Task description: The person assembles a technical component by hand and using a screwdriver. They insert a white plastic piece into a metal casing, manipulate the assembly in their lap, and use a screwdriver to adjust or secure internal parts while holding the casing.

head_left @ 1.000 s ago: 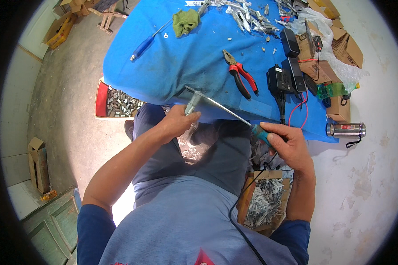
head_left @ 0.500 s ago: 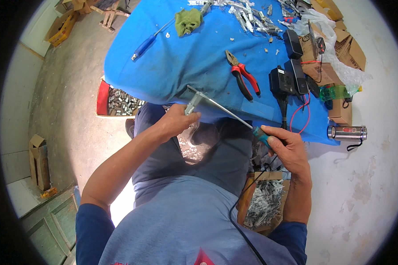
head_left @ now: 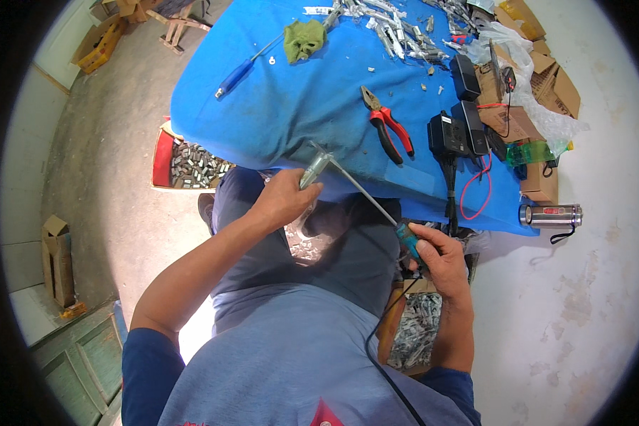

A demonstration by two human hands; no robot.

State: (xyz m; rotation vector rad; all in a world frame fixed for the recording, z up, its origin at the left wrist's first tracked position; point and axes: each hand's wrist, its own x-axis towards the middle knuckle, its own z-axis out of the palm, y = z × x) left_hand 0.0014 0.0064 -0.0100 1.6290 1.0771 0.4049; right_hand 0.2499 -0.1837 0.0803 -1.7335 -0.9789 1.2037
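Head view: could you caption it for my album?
Left hand gripping a metal piece, right hand holding a teal-handled tool to it, beside a blue-covered table.

The person [head_left: 284, 334] wore a grey-blue shirt [head_left: 277, 376] with short navy sleeves [head_left: 151, 366], a red triangular piece [head_left: 324, 412] at its near edge, and dark grey trousers [head_left: 245, 248]. A black cable [head_left: 394, 378] crossed the shirt's right side.

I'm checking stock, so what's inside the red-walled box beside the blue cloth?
The red-walled box holds a heap of small metallic pieces. The blue cloth hides part of it; anything under the top layer can't be seen.
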